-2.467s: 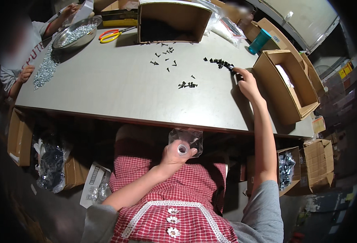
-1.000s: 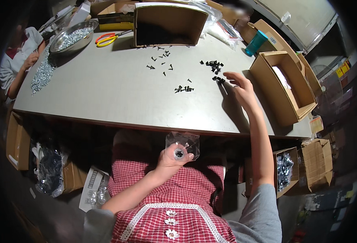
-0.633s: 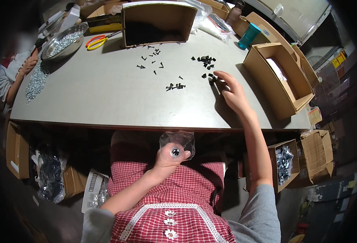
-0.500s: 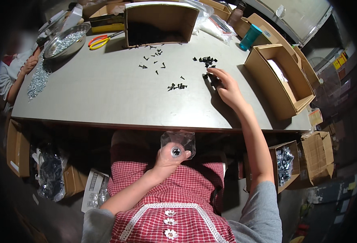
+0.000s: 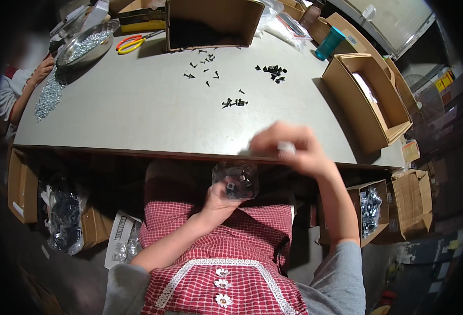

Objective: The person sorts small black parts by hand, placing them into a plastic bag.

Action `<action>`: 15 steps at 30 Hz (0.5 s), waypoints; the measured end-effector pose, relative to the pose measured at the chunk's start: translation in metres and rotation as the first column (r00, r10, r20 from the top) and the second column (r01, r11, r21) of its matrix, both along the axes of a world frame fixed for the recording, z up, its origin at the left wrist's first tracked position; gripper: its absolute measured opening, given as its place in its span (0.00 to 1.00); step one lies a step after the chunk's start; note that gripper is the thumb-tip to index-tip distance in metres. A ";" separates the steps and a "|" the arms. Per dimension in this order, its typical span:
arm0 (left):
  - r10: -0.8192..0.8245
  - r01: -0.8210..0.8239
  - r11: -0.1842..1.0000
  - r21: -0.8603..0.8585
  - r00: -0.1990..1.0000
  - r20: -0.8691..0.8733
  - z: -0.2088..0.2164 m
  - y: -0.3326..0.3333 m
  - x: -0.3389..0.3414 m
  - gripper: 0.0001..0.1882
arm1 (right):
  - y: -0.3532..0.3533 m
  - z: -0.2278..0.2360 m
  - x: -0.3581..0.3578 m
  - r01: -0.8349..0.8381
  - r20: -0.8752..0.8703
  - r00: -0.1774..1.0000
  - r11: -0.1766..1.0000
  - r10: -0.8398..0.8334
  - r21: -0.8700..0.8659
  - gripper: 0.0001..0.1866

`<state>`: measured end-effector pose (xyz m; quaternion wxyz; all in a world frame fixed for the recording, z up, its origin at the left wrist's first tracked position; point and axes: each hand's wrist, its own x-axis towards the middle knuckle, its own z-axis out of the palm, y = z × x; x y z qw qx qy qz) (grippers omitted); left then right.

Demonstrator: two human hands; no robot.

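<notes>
Below the table's near edge, a small clear plastic bag (image 5: 235, 180) holding a few black parts is being gripped by the left hand (image 5: 218, 199); the right hand (image 5: 289, 148), pinched on something blurred, is being held above it, while many small black screws (image 5: 233, 102) are lying unbagged mid-table.

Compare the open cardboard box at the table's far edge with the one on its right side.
The far cardboard box lies on its side, its opening facing the person and dark inside; the right cardboard box stands mouth-up with something white in it. Small black parts lie scattered before the far one; none lie by the right one. Both are brown, open, on the grey table.
</notes>
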<state>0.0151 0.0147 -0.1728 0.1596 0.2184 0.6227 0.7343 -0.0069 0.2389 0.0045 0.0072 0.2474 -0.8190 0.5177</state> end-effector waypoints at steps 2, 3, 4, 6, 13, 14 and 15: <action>-0.006 -0.002 0.990 -0.142 0.998 -0.055 0.015 -0.001 0.001 0.14 | 0.030 -0.008 -0.030 0.369 -0.039 0.929 0.929 -0.367 0.032 0.24; -0.016 0.007 0.991 -0.136 0.998 -0.065 0.018 0.001 0.001 0.14 | 0.058 -0.018 -0.054 0.451 -0.103 0.890 0.891 -0.444 0.050 0.25; -0.009 0.015 0.986 -0.164 0.999 0.036 0.019 -0.002 0.003 0.13 | 0.068 -0.021 -0.075 0.531 -0.203 0.841 0.835 -0.501 0.140 0.27; -0.028 0.049 0.972 -0.231 0.995 0.092 0.016 -0.003 0.001 0.15 | 0.102 -0.030 -0.108 0.595 -0.289 0.803 0.730 -0.522 0.335 0.32; 0.039 -0.017 0.959 -0.283 0.996 0.074 0.001 -0.002 0.002 0.16 | 0.111 -0.038 -0.130 0.645 -0.392 0.763 0.561 -0.514 0.519 0.32; 0.050 -0.039 0.955 -0.295 0.998 0.031 0.003 -0.003 0.002 0.16 | 0.109 -0.038 -0.128 0.661 -0.391 0.750 0.580 -0.534 0.476 0.32; 0.050 -0.038 0.955 -0.293 0.998 0.032 0.006 -0.003 0.002 0.16 | 0.106 -0.037 -0.124 0.661 -0.392 0.750 0.579 -0.533 0.477 0.32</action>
